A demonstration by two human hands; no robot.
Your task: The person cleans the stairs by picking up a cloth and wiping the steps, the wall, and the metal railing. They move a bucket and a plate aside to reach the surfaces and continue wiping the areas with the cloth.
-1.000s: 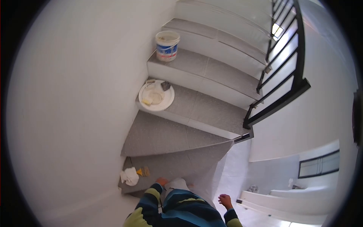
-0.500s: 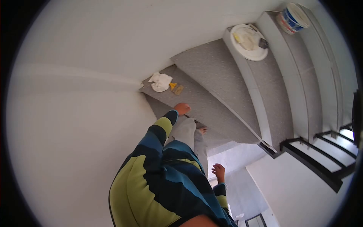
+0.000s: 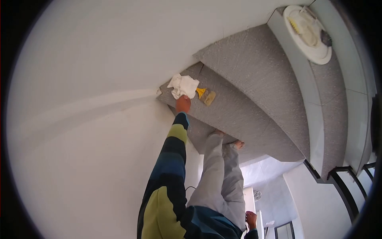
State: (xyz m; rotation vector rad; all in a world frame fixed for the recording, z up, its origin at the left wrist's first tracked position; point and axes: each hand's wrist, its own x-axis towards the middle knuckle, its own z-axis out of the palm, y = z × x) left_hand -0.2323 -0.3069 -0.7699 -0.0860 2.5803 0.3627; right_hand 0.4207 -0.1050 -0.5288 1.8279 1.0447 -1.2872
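Note:
My left hand (image 3: 183, 104) reaches to the lower edge of a crumpled white cloth (image 3: 185, 85) on a grey stair tread; its fingers are closed on the cloth's edge. Just right of the cloth lies a brush with a yellow handle (image 3: 201, 92) and wide pale bristles (image 3: 209, 98). Low in the view, beside my grey trousers, my right hand (image 3: 251, 220) hangs with curled fingers and nothing visible in it.
Grey winding steps (image 3: 254, 67) curve up to the right. A white oval tray (image 3: 318, 53) with a yellow-edged tool and a dark item rests on a higher step. A white wall (image 3: 99, 131) borders the left; a black railing (image 3: 345, 195) stands at the lower right.
My left hand has moved up to the cloth. My right hand has dropped lower, and its fingers have curled. The view has shifted, and the bucket is out of sight.

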